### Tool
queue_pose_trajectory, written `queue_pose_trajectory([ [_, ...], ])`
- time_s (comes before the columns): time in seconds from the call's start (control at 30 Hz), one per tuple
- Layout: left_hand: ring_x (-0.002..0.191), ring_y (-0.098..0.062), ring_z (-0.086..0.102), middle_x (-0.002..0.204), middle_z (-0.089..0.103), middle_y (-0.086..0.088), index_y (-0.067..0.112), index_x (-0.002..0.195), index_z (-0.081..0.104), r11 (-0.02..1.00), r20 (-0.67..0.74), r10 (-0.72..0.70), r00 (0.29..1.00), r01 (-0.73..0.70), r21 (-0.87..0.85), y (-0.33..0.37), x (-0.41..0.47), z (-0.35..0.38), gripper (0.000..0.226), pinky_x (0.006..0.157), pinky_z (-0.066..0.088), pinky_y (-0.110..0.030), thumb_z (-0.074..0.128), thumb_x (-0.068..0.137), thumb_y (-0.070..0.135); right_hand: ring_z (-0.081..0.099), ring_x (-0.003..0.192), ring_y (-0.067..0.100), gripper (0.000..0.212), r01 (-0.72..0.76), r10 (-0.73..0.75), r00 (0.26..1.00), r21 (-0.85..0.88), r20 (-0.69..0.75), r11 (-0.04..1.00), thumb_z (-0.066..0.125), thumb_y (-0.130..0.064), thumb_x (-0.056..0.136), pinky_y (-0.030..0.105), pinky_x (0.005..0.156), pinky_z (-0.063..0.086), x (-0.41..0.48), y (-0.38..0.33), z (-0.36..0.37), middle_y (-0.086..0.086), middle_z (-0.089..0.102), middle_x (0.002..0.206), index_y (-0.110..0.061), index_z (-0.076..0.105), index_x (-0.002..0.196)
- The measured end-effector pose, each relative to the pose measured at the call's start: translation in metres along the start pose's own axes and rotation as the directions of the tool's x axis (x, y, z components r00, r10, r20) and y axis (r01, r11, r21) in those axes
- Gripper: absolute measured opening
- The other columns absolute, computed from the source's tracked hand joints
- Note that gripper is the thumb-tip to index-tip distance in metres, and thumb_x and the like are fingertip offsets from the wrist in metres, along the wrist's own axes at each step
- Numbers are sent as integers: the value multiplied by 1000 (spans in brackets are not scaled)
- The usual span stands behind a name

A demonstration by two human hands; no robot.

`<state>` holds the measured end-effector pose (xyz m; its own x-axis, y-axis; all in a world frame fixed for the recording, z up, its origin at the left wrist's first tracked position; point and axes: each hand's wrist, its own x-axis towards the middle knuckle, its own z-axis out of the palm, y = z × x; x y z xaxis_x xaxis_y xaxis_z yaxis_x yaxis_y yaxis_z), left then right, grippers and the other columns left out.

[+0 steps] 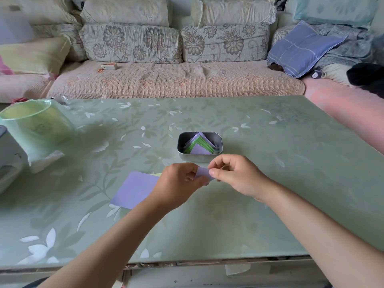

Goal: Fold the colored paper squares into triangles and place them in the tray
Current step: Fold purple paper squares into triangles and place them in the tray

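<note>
I have a small piece of purple paper (202,173) pinched between both hands, just above the table (270,183). My left hand (182,180) curls round its 9 o'clock end, thumb and fingers closed on it, and my right hand (236,176) pinches its 3 o'clock end between thumb and forefinger. My fingers hide so much of it that I cannot tell whether the fold is finished; my guess is I'm pressing the crease. The metal tray (188,157) sits at 12 o'clock from the paper, just beyond my knuckles, with its long side running 9 to 3. It holds a nest of folded triangles (200,147), purple and green, apexes pointing to 12. That is what the drop turns on: a short push straight away from me. My right hand, whose raised fingers are just beside the tray's near wall, looks the nearer one to make it, with the paper's point turned to 12 like the rest. The unfolded purple squares (134,190) lie flat at 8 o'clock from my left hand, partly under its wrist, with a pale yellow sheet (157,174) peeking out beneath, so that hand is nearer for the next one.
</note>
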<state>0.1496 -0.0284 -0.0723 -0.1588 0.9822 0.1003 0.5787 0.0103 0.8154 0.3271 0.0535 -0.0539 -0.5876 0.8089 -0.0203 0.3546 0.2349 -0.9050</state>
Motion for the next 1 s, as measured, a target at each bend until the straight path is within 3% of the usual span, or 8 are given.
queue_pose_trajectory([
  [0.1,64,-11,63,76,74,10,22,83,70,994,13,-60,998,61,-95,5,-2,0,10,63,49,-28,74,86,30,61,66,9,10,9,-10,1000,-37,-10,999,67,-17,92,18,61,44,1,0,0,-8,66,71,-19,71,82],
  [0.3,76,-15,71,76,75,9,20,80,72,987,-42,-91,995,84,-139,10,-3,-6,12,79,57,-42,68,91,24,58,63,9,13,14,-15,1000,-54,-12,998,66,-14,90,17,59,43,0,-2,0,-10,62,67,-18,69,78],
  [0.5,74,-11,71,75,75,10,20,78,76,985,-60,-108,992,99,-143,13,-4,-4,9,77,56,-34,73,86,20,50,56,0,15,79,-84,995,-95,-50,992,67,-14,88,14,57,40,-3,-4,7,-18,61,61,-22,70,75],
  [0.63,75,-10,71,75,75,12,21,75,75,989,-73,-91,993,82,-123,13,-5,-3,11,74,56,-33,73,85,20,59,64,10,14,154,-175,980,-190,-97,970,68,-18,84,25,63,50,-4,-4,11,-9,68,70,-24,68,72],
  [0.8,69,0,67,73,74,14,21,74,75,996,-79,-53,995,48,-69,15,-5,-4,12,65,49,-16,71,85,17,59,67,15,9,181,-208,976,-285,-67,941,68,-23,78,35,66,52,-3,1,10,-7,66,71,-27,65,71],
  [1.0,66,-2,65,72,73,13,23,71,74,998,-86,-48,995,43,-55,12,-2,-14,16,71,52,-28,70,85,15,54,61,7,14,176,-209,976,-335,-65,926,68,-20,79,26,61,48,0,5,2,-16,62,66,-28,61,69],
])
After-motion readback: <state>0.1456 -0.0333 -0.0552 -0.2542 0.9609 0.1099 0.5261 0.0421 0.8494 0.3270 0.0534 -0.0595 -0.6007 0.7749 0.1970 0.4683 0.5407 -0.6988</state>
